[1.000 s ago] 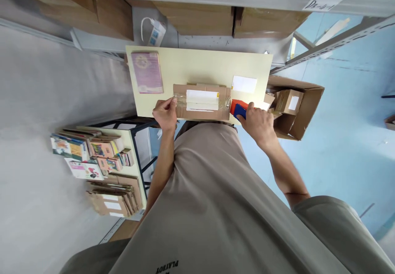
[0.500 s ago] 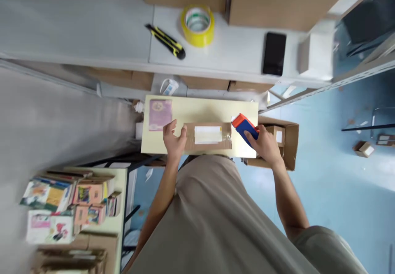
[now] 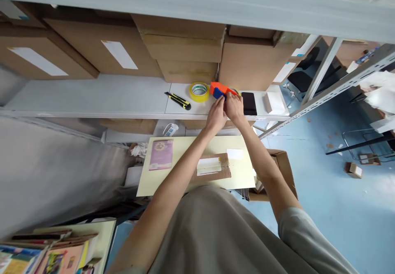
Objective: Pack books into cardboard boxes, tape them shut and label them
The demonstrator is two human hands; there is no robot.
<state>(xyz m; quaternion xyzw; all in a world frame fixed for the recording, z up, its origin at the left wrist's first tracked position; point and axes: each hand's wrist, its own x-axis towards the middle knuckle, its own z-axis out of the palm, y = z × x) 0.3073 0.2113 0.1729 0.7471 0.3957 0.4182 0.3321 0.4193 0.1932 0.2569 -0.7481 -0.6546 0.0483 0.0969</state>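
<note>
Above the grey shelf, an orange and blue tape dispenser (image 3: 218, 88) is held in front of the cardboard boxes. My right hand (image 3: 235, 107) is closed around its right part. Touching my right hand, my left hand (image 3: 217, 112) has its fingers closed at the blue part; the fingertips are partly hidden. A yellow tape roll (image 3: 199, 97) lies just left of the dispenser, and a black and yellow utility knife (image 3: 178, 101) farther left. Below my arms, a taped cardboard parcel (image 3: 212, 175) with a white label rests on the pale yellow table (image 3: 185, 146).
A black phone (image 3: 249, 103) and a small white box (image 3: 274, 103) are on the shelf's right. The table also holds a purple booklet (image 3: 161, 154) and a white slip (image 3: 234, 154). An open carton (image 3: 286, 169) stands right of the table; books (image 3: 58, 253) are stacked lower left.
My right hand has carried the tape dispenser from above the table up and forward to the shelf. My left hand has left the parcel's side and joined it. The view has tilted upward.
</note>
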